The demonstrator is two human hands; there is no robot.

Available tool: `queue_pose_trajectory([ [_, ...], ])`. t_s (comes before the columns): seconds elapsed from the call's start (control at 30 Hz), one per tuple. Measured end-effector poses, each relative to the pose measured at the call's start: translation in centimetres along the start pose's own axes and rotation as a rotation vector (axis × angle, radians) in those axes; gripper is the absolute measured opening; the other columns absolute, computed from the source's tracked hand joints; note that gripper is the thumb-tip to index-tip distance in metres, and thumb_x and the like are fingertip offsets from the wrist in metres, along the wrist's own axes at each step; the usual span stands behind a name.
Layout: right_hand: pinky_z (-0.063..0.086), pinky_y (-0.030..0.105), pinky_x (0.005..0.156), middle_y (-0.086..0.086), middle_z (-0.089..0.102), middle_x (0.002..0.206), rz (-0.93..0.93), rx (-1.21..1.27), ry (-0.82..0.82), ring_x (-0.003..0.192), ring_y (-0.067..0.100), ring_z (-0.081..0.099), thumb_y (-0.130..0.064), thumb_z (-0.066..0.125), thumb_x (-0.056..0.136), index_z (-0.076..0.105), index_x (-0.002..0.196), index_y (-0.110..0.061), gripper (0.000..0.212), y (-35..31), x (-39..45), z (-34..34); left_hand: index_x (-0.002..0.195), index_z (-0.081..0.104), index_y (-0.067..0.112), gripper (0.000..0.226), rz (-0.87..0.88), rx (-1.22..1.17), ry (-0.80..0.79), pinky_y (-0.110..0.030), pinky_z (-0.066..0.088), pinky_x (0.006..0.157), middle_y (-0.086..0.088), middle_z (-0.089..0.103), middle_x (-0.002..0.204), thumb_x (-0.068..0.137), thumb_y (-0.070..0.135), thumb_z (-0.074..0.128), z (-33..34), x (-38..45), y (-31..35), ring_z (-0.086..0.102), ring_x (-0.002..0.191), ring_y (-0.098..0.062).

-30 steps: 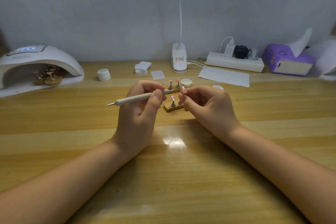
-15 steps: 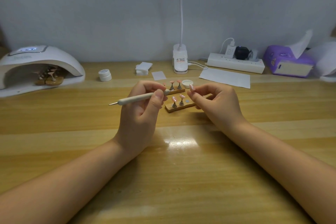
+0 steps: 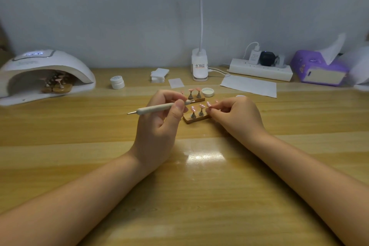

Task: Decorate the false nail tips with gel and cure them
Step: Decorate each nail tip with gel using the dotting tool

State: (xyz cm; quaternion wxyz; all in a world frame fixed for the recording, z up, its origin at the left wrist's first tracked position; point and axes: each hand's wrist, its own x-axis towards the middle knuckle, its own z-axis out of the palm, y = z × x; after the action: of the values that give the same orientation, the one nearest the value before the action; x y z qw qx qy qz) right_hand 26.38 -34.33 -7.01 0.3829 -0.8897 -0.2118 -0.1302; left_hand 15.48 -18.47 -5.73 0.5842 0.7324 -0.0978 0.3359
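Midway along the tabletop (image 3: 99,166), the left hand (image 3: 159,126) grips the dotting pen (image 3: 159,107); right hand (image 3: 235,118) fingers pinch a nail tip (image 3: 209,104) over the near wooden stand (image 3: 196,119). Seat it squarely, touching only its edges, so wet gel stays unsmudged.
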Motion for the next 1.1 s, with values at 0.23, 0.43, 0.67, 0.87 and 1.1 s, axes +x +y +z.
queue_pose_trajectory([
  [0.23, 0.037, 0.023, 0.065, -0.005, 0.074, 0.093, -0.011, -0.065, -0.007, 0.080, 0.005, 0.057, -0.039, 0.070, 0.084, 0.077, 0.098, -0.023, 0.022, 0.0, 0.3, 0.1, 0.095, 0.060, 0.019, 0.009, 0.000, 0.006, -0.011, -0.019, 0.051, 0.071, 0.010, 0.066, 0.085, 0.091, 0.019, 0.052, 0.0, -0.1, 0.1, 0.065, 0.082, -0.007],
  [0.43, 0.034, 0.018, 0.059, -0.006, 0.073, 0.083, -0.054, -0.115, -0.022, 0.069, 0.002, 0.051, -0.036, 0.068, 0.086, 0.078, 0.093, -0.020, 0.020, -0.2, 0.0, -0.3, 0.095, 0.060, 0.020, 0.009, -0.005, 0.003, -0.006, -0.019, 0.051, 0.071, 0.008, 0.066, 0.085, 0.091, 0.019, 0.052, -0.1, -0.1, 0.2, 0.065, 0.082, -0.007],
  [0.67, 0.041, 0.026, 0.056, -0.011, 0.054, 0.059, -0.126, -0.260, -0.003, 0.066, 0.011, 0.053, -0.039, 0.061, 0.086, 0.073, 0.075, -0.020, 0.025, -0.7, -0.7, -1.8, 0.096, 0.060, 0.017, 0.010, -0.026, -0.010, 0.001, -0.018, 0.051, 0.071, 0.006, 0.066, 0.086, 0.090, 0.020, 0.052, -0.2, -0.1, 0.2, 0.065, 0.082, -0.006],
  [0.87, 0.049, 0.033, 0.054, -0.009, 0.053, 0.061, -0.204, -0.219, 0.228, 0.058, 0.015, 0.053, -0.033, 0.061, 0.086, 0.065, 0.095, -0.013, 0.023, 0.0, 0.2, -4.5, 0.097, 0.060, 0.015, 0.011, -0.038, -0.021, -0.002, -0.017, 0.050, 0.071, 0.003, 0.066, 0.086, 0.091, 0.019, 0.052, -0.2, 0.0, 0.1, 0.064, 0.081, -0.006],
  [1.1, 0.048, 0.039, 0.088, -0.002, 0.052, 0.117, -0.027, -0.159, 0.100, 0.109, 0.020, 0.049, -0.042, 0.072, 0.077, 0.037, 0.136, -0.018, 0.073, 4.2, 2.1, -5.8, 0.096, 0.060, 0.017, 0.010, -0.036, -0.019, 0.000, -0.016, 0.050, 0.070, 0.008, 0.066, 0.084, 0.090, 0.019, 0.052, -0.3, -0.1, 0.2, 0.065, 0.082, -0.005],
])
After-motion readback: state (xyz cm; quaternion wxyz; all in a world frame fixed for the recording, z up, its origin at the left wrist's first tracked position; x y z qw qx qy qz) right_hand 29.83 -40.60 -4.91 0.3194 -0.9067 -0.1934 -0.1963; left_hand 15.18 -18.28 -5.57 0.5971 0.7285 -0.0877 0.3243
